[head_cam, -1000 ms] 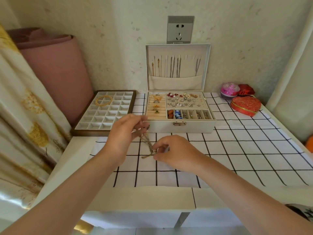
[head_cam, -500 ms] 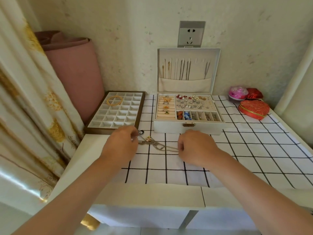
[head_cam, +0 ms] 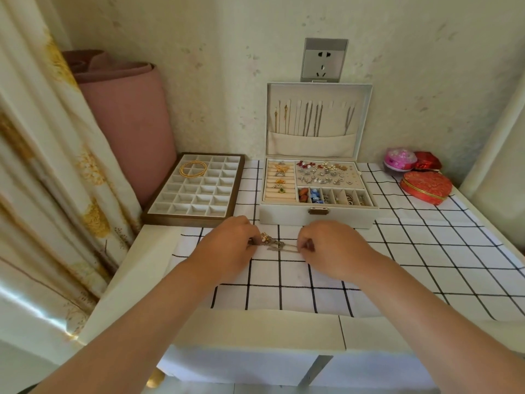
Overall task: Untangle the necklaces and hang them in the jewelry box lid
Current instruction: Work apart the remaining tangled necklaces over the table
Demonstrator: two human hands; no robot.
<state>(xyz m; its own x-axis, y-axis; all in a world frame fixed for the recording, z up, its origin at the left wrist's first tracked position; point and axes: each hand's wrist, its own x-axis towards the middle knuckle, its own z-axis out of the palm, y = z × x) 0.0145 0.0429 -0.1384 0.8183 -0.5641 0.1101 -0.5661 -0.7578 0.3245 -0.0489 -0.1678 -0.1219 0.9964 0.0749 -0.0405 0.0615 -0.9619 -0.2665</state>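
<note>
**A:** Where are the necklaces?

**B:** The tangled necklaces lie on the checked cloth, just near of the open jewelry box. The left hand pinches their left end and the right hand pinches their right, with the chains stretched between.

**A:** What could go wrong?

**B:** Pulling harder could tighten the knot or snap a thin chain. The upright lid at the far side already holds chains, which could snag.
</note>
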